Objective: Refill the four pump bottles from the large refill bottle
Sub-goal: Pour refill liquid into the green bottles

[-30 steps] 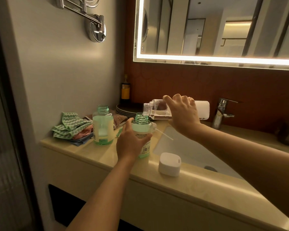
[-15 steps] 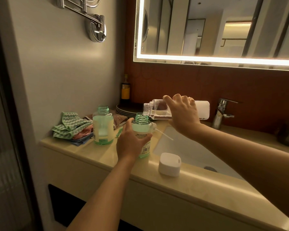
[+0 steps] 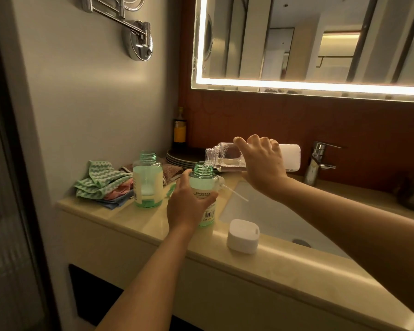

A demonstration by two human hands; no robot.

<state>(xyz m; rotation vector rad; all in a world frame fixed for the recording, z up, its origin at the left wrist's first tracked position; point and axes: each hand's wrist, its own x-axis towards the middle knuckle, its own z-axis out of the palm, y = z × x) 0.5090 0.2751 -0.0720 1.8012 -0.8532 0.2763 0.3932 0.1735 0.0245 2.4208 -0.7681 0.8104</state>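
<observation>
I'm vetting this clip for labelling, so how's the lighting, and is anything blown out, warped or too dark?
Head view: dim, warm light; the mirror's light strip is blown out; the wide-angle lens slants the door frame; the far-right object is too dark to identify; the refill bottle and green pump bottle are sharp.

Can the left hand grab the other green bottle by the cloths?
Probably not yet: the left hand grips the green plastic bottle being filled. The other green bottle stands close, unblocked.

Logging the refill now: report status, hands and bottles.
Left hand grips nearer green bottle, upright. Right hand tips refill bottle at its mouth. Nothing blocks the pour.
</observation>
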